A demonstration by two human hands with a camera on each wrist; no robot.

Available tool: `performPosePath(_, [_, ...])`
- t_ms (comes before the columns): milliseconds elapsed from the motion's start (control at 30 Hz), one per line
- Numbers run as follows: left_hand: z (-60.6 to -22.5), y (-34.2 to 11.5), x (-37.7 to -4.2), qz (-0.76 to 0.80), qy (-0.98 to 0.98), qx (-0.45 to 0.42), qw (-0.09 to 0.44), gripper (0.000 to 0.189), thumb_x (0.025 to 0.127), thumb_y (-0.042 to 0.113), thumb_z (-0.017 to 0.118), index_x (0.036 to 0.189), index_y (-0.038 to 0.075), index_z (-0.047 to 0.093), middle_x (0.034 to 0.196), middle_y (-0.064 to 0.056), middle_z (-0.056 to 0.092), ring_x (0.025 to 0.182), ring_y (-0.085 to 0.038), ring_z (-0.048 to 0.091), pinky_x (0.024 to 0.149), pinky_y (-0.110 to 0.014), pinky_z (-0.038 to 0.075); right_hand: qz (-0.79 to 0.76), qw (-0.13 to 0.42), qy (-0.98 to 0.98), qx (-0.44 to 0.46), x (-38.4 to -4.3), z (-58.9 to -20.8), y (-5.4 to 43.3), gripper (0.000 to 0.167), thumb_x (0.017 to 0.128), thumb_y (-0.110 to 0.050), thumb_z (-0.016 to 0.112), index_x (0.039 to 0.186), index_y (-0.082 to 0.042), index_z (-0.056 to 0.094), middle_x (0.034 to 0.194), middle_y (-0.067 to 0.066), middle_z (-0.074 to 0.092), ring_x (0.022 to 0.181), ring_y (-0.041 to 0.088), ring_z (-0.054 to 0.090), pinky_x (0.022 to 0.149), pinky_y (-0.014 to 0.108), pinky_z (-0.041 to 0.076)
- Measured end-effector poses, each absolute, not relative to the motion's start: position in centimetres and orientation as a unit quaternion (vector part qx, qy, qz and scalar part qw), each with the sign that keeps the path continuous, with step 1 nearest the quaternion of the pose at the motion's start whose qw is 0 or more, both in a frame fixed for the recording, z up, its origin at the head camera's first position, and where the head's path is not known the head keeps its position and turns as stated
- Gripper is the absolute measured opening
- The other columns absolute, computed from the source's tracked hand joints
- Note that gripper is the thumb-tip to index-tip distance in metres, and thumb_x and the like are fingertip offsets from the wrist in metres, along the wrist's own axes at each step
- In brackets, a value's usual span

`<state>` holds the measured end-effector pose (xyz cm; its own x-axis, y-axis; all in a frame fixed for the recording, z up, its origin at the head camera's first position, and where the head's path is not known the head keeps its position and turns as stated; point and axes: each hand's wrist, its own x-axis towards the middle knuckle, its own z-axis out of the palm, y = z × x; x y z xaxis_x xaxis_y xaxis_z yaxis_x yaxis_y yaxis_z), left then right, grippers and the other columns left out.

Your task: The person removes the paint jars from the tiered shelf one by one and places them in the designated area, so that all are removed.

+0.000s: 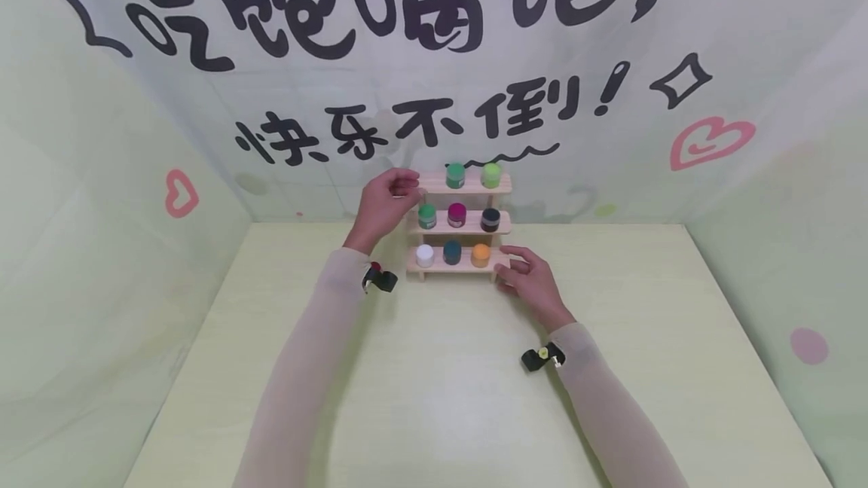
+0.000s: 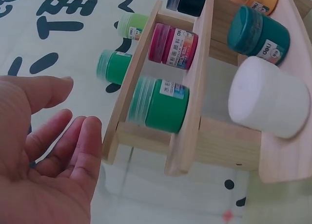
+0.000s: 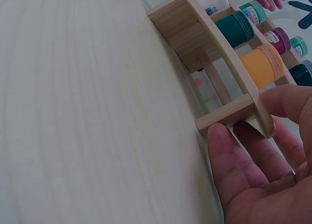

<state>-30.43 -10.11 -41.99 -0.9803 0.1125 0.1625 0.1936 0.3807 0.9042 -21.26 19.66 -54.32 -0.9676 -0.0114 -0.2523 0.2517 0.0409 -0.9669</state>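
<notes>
A three-tier wooden rack (image 1: 454,269) stands at the back of the table, bearing small paint jars. On top are a green jar (image 1: 455,175) and a light green jar (image 1: 491,175), towards the right. The middle tier carries another green jar (image 1: 426,215), a magenta jar (image 1: 457,215) and a dark jar (image 1: 490,219). White (image 1: 424,255), teal (image 1: 452,251) and orange (image 1: 481,254) jars line the lowest tier. My right hand (image 3: 258,170) pinches that tier's right end, thumb above, fingers beneath. Beside the top tier's left end, my left hand (image 2: 53,156) holds nothing, thumb and fingers apart.
Behind the rack hangs a pale printed cloth (image 1: 366,89) with black characters and pink hearts, and cloth walls rise at both sides. The light wooden table (image 1: 441,382) reaches forward from the rack. Each sleeve cuff carries a small black camera.
</notes>
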Motion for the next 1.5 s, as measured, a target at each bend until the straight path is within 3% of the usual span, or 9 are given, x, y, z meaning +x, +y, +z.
performPosePath(367, [-41.2,-6.8,-31.8,-0.544,-0.835,-0.081,0.021,0.038,0.093,0.023,0.083,0.127,0.013,0.071,0.120,-0.004,0.074,0.109,-0.018,0.072,0.101,-0.031,0.058,-0.684,0.107,0.715,0.092,-21.1,-54.1,19.7,0.052,0.100,-0.018,0.075,0.148,-0.018,0.057,0.136,0.019,0.068,0.106,0.016,0.074,0.093,0.036,0.063])
performPosePath(767, [-41.3,-4.7,-33.0,-0.513,-0.855,-0.072,0.013,0.049,0.090,0.030,0.086,0.133,0.015,0.068,0.120,-0.002,0.072,0.109,-0.016,0.067,0.100,-0.032,0.057,-0.690,0.109,0.710,0.090,-21.1,-54.3,19.6,0.053,0.099,-0.019,0.077,0.148,-0.017,0.058,0.123,0.010,0.072,0.103,0.017,0.074,0.092,0.038,0.064])
performPosePath(1100, [-41.4,-3.7,-33.1,-0.479,-0.872,-0.091,0.036,0.040,0.091,0.031,0.085,0.125,0.014,0.072,0.106,-0.002,0.071,0.098,-0.018,0.062,0.090,-0.033,0.054,-0.690,0.105,0.710,0.097,-21.0,-54.1,19.6,0.052,0.098,-0.018,0.077,0.147,-0.018,0.059,0.121,0.010,0.071,0.100,0.016,0.074,0.089,0.036,0.065])
performPosePath(1500, [-41.4,-4.2,-31.7,-0.528,-0.842,-0.106,0.023,0.042,0.089,0.033,0.085,0.125,0.019,0.070,0.115,0.002,0.072,0.109,-0.015,0.067,0.100,-0.035,0.057,-0.681,0.106,0.718,0.096,-21.0,-54.1,19.6,0.052,0.099,-0.018,0.076,0.148,-0.019,0.058,0.137,0.018,0.067,0.103,0.017,0.074,0.090,0.037,0.065])
